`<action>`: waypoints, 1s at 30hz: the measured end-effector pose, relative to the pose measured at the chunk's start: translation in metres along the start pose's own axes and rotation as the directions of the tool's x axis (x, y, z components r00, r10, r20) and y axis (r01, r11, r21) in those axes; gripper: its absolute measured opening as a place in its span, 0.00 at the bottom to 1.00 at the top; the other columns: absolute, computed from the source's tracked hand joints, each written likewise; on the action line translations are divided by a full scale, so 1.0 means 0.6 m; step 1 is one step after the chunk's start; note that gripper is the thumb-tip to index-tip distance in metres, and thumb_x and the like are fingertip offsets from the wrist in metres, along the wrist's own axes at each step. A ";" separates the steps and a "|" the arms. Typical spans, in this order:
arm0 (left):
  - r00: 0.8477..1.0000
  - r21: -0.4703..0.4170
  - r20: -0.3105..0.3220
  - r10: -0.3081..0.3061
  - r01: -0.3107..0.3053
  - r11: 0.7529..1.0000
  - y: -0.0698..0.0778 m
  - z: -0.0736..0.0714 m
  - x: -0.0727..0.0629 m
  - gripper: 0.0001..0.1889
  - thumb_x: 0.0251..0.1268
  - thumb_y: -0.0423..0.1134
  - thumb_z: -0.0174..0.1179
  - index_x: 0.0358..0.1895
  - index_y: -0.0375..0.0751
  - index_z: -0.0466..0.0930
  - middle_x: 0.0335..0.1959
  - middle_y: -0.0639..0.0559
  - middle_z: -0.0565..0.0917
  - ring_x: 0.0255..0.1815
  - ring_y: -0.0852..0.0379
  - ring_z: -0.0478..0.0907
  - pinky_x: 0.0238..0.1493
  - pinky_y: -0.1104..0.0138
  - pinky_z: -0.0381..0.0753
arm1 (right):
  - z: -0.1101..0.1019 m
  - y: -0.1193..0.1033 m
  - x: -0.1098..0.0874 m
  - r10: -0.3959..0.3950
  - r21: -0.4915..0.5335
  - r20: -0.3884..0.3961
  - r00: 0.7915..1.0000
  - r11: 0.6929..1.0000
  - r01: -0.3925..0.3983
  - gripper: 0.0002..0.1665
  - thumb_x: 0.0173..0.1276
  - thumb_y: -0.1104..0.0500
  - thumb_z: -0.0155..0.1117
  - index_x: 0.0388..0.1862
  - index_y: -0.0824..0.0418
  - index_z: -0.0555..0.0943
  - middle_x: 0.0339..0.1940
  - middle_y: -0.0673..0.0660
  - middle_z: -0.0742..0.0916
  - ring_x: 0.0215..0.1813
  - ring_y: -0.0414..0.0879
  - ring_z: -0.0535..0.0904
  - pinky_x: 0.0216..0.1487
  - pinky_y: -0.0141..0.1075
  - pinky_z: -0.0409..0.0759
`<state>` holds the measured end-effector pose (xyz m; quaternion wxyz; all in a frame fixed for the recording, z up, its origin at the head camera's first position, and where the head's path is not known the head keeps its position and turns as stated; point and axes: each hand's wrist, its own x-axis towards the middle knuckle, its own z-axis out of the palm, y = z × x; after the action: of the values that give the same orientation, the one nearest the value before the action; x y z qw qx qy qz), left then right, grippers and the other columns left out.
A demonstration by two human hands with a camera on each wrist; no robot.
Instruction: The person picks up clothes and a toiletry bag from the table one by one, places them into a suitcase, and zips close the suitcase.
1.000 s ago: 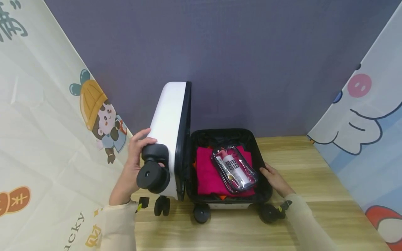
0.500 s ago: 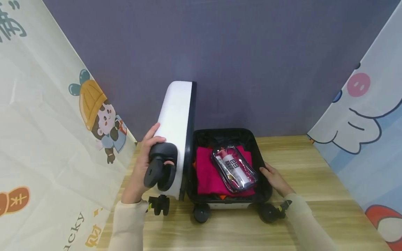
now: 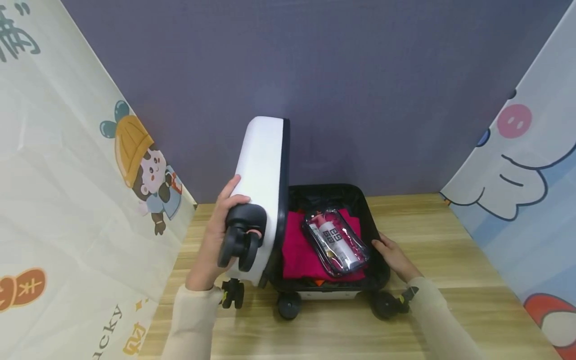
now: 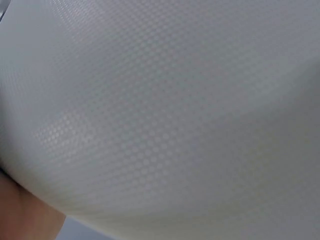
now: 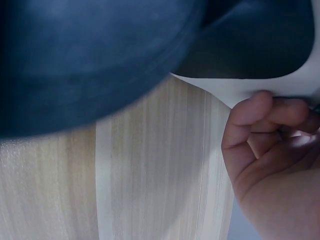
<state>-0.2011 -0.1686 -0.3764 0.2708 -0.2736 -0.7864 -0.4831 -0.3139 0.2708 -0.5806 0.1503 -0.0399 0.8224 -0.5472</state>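
A small white suitcase stands open, its black-lined base flat on the wooden surface. My left hand grips the raised white lid at its near corner, around a black wheel. In the left wrist view the textured shell fills nearly everything. My right hand holds the base's right rim; the right wrist view has its curled fingers against the white side, beside a dark wheel. Inside the base, a clear zip pouch with a white pump bottle lies on folded magenta cloth.
Wood-grain boards extend right of the suitcase and toward me. A grey-purple wall rises close behind it. Printed cartoon sheets flank both sides, the left one near my left arm. Several black wheels stick out at the front.
My left hand has swung the lid rightward, toward the base, and it now hides more of the base's left edge. The right hand and the contents have stayed put.
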 end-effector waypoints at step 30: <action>0.989 0.257 0.121 0.079 -0.108 0.960 0.041 0.099 0.033 0.26 0.65 0.42 0.69 0.65 0.58 0.73 0.84 0.51 0.57 0.84 0.33 0.48 0.73 0.31 0.57 | -0.005 0.006 0.000 -0.065 0.007 0.017 0.998 0.998 0.064 0.38 0.86 0.45 0.43 0.85 0.61 0.51 0.83 0.70 0.58 0.82 0.66 0.55 0.79 0.61 0.55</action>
<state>-0.2077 -0.1021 -0.3708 0.2835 -0.2984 -0.8433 -0.3456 -0.3142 0.2752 -0.5829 0.1399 -0.0707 0.8176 -0.5540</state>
